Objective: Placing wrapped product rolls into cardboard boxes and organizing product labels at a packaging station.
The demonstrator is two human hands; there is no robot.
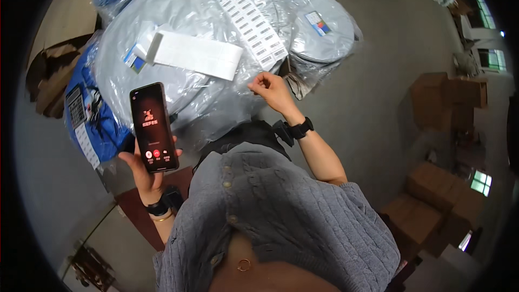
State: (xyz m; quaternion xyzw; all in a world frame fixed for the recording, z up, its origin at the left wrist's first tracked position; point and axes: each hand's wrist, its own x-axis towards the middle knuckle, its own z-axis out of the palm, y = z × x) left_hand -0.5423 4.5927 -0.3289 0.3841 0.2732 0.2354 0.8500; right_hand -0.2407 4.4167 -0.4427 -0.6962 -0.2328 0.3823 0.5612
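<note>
My left hand (145,172) is wrapped round a smartphone (154,130) held upright, its dark reddish screen showing a call display with round buttons. My right hand (273,92) hovers just below a white sheet of labels (254,28), fingers curled into a pinch. Anything between those fingertips is too small or hidden to make out. The label sheet lies on large round, pale grey bundles (178,11) wrapped in clear plastic. A folded white strip of paper (197,54) rests beside it, left of my right hand and above the phone.
A smaller wrapped round bundle (324,43) with a colourful tag sits at the right. Blue wrapped bundles (100,130) lie at the left, near brown cardboard (59,38). Cardboard boxes (432,211) are stacked along the right side of the grey floor (373,108).
</note>
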